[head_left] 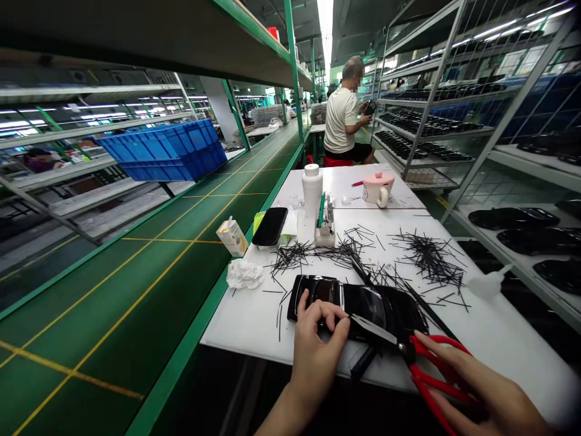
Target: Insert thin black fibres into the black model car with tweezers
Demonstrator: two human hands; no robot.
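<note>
A glossy black model car body [370,303] lies across the white table near its front edge. My left hand [320,339] rests against its near left side, thumb and index finger close together beside the scissor tips; whatever is between them is too small to make out. My right hand [481,381] holds scissors [424,357] by their red handles, the blades pointing left over the car's near side. Short black strips [429,257] lie in loose piles behind the car. A small dark piece [362,363] sits at the table edge below it.
White bottle [312,188], black phone [270,226], small carton [232,237], crumpled tissue [244,274] and pink-lidded cup [378,189] stand or lie on or beside the table [254,327]. Green conveyor [149,290] runs left; racks [503,151] stand right. A person [342,121] sits ahead.
</note>
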